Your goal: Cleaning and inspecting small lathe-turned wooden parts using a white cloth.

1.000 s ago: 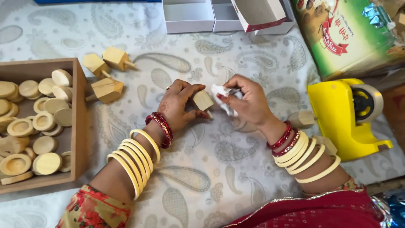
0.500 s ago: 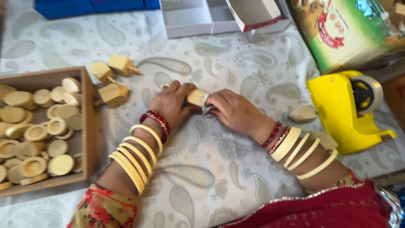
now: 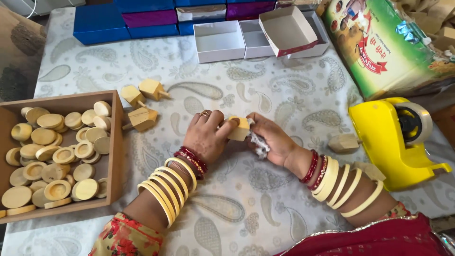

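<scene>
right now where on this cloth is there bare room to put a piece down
Bare cloth lies near the body, between the wooden tray and the left hand forearm, and under the right hand toward the yellow tape dispenser. Also mid-table, below the white boxes. Crowded: the wooden blocks by the tray corner.

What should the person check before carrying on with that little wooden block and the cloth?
1. Block held firmly: ok; the left hand pinches the wooden block.
2. Cloth in hand: ok; the right hand grips a white cloth beside the block.
3. Cloth touching the block: cannot tell; fingers hide the contact.
4. More blocks within reach: ok; three wooden tops lie near the wooden tray.
5. Block clean all round: cannot tell; only one side shows.
</scene>
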